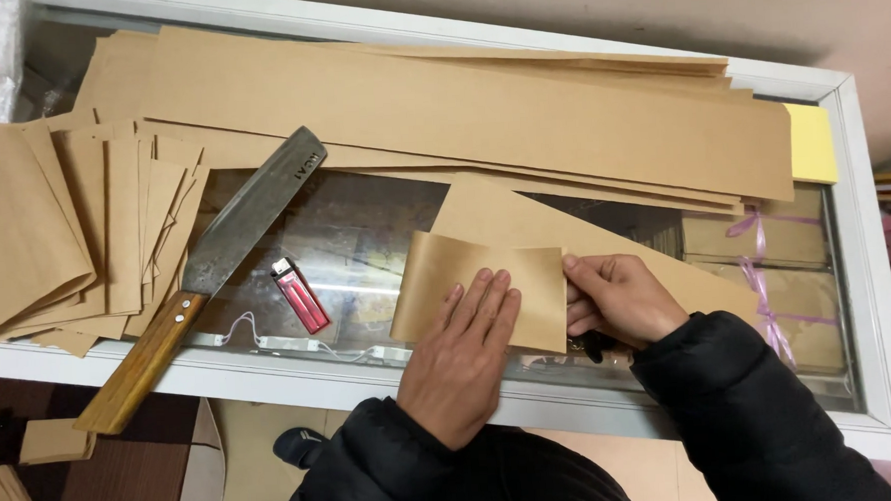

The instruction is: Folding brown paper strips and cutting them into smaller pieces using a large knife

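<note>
Two hands are working a folded brown paper piece point(477, 287) on the glass-topped desk point(365, 244): left hand point(465, 350) is pressing flat to pin it, right hand point(618, 298) is pinching its edge, creasing. Cleaver point(216, 261) and red lighter point(299, 295) are lying nearby.

The left hand point(462, 355) lies flat, fingers spread, on a folded piece of brown paper point(479, 289) near the front edge of the glass tabletop point(364, 224), while the right hand point(618, 298) pinches that paper's right edge between thumb and fingers, over a longer brown strip point(585, 236) running beneath it. Toward the left of the tabletop a big cleaver point(220, 250) with a wooden handle lies slantwise, its handle overhanging the front edge, with a red lighter point(299, 294) just beside the blade. Long brown paper sheets point(460, 120) are stacked along the back edge, and shorter cut pieces point(74, 227) fan out at the left end.
</note>
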